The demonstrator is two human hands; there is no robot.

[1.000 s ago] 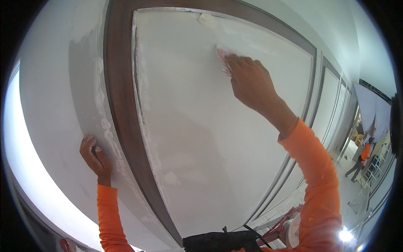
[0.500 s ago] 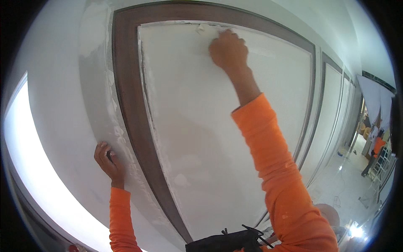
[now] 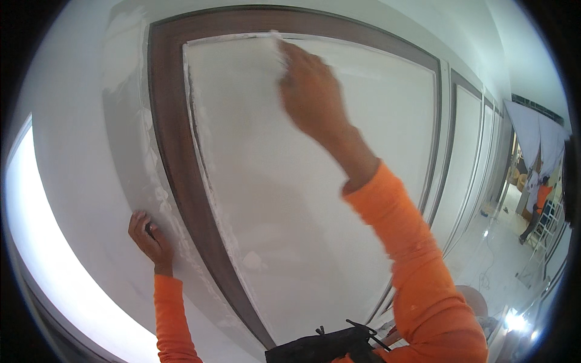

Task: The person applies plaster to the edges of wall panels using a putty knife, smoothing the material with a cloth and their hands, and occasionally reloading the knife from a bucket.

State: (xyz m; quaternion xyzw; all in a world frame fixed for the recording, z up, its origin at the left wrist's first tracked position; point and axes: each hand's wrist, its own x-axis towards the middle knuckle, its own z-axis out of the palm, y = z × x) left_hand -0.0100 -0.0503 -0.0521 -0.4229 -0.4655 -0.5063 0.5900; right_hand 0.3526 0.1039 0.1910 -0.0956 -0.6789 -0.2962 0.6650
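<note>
My right hand (image 3: 311, 97), blurred, is closed on a pale pad (image 3: 279, 47), mostly hidden by the fingers, at the upper edge of a white panel (image 3: 315, 212). A brown frame (image 3: 173, 115) surrounds the panel, with rough white filler along its inner edge. My left hand (image 3: 148, 241) rests on the pale wall (image 3: 78, 157) left of the frame, beside a streaky strip of filler (image 3: 160, 193). Its fingers are curled round a small dark area; I cannot make out what, if anything, they hold.
More framed panels (image 3: 466, 145) recede rightward. At far right, a person in orange (image 3: 540, 199) stands by a metal ladder (image 3: 541, 239), near a hanging white sheet (image 3: 529, 127). A cable lies on the glossy floor (image 3: 493, 260). A black item (image 3: 315, 348) sits below me.
My right hand has moved up and leftward from mid-panel to its top edge. My left hand shifted slightly in view as the camera moved. The distant person stands closer to the ladder.
</note>
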